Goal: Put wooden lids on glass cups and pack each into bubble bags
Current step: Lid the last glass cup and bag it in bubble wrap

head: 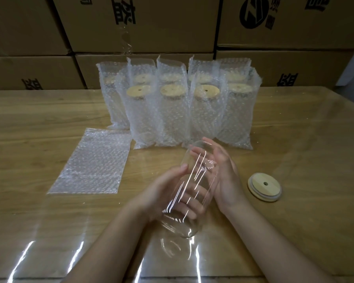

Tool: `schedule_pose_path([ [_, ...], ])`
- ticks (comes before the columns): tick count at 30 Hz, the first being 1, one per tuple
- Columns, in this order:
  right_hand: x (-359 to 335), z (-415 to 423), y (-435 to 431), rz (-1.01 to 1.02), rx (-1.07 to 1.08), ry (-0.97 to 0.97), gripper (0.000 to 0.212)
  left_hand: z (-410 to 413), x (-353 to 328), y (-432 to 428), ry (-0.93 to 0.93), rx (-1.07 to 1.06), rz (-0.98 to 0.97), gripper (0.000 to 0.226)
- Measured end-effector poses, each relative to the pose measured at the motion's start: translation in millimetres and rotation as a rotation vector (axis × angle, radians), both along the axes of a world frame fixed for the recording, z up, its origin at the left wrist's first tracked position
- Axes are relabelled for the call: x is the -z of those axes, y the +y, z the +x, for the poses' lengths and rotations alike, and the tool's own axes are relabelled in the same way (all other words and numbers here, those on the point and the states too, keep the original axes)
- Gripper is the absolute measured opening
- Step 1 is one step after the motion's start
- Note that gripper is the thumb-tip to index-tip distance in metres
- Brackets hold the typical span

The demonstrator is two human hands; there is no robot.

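The cup (184,225) is up off the table (294,139), tipped over, near the middle of the front edge. The left hand (164,195) grips its low end and the right hand (225,174) wraps round its far end. It has no lid yet. The lid (264,187) lies just right of it, and a flat bag (92,162) waits on the left. Two rows of packed cups (172,115) stand near the back edge, so this looks like the last one. Both sides have room to move.

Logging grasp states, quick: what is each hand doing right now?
Left hand: grips the glass cup, thumb on top, fingers underneath.
Right hand: holds the same cup at its far end, fingers curved round it.
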State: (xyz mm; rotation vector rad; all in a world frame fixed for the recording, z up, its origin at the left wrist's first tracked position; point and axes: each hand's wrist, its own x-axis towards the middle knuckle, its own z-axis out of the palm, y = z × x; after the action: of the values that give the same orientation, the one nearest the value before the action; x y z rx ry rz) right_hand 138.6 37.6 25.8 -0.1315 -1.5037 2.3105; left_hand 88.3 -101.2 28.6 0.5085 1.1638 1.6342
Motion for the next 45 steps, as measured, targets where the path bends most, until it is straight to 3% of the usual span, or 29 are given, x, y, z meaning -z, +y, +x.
schedule_pose_path([
  [7, 1, -3, 19, 0.074, -0.277, -0.096, 0.051, -7, -3, -12, -0.192, 0.193, -0.121, 0.103],
  [11, 3, -3, 17, 0.217, -0.143, 0.028, 0.043, -6, -1, -10, -0.173, 0.141, -0.099, 0.087],
  [14, 5, 0, 7, 0.334, 0.092, 0.147, 0.033, -2, 1, -5, -0.085, 0.015, -0.089, 0.056],
  [17, 8, 0, -5, 0.495, 0.268, 0.148, 0.033, 5, 6, 7, 0.100, -0.271, -0.070, 0.062],
  [20, 11, 1, -20, 0.307, 0.127, 0.108, 0.038, 8, 10, 18, 0.334, -0.591, 0.097, 0.066],
  [24, 15, -1, -28, 0.014, -0.052, -0.043, 0.043, 10, 12, 17, 0.644, -0.811, 0.223, 0.085],
  [29, 14, -5, -25, -0.403, -0.229, -0.248, 0.043, 11, 20, 14, 1.140, -0.898, 0.259, 0.097],
  [33, 11, -4, -15, -0.423, -0.408, -0.302, 0.053, 3, 23, 13, 1.382, -0.857, 0.246, 0.101],
  [38, 13, -8, 1, -0.311, -0.344, -0.376, 0.061, -3, 21, 9, 1.516, -0.855, 0.171, 0.101],
  [45, 19, -18, 16, -0.390, -0.116, -0.186, 0.033, 7, 16, 9, 1.503, -0.776, -0.043, 0.095],
])
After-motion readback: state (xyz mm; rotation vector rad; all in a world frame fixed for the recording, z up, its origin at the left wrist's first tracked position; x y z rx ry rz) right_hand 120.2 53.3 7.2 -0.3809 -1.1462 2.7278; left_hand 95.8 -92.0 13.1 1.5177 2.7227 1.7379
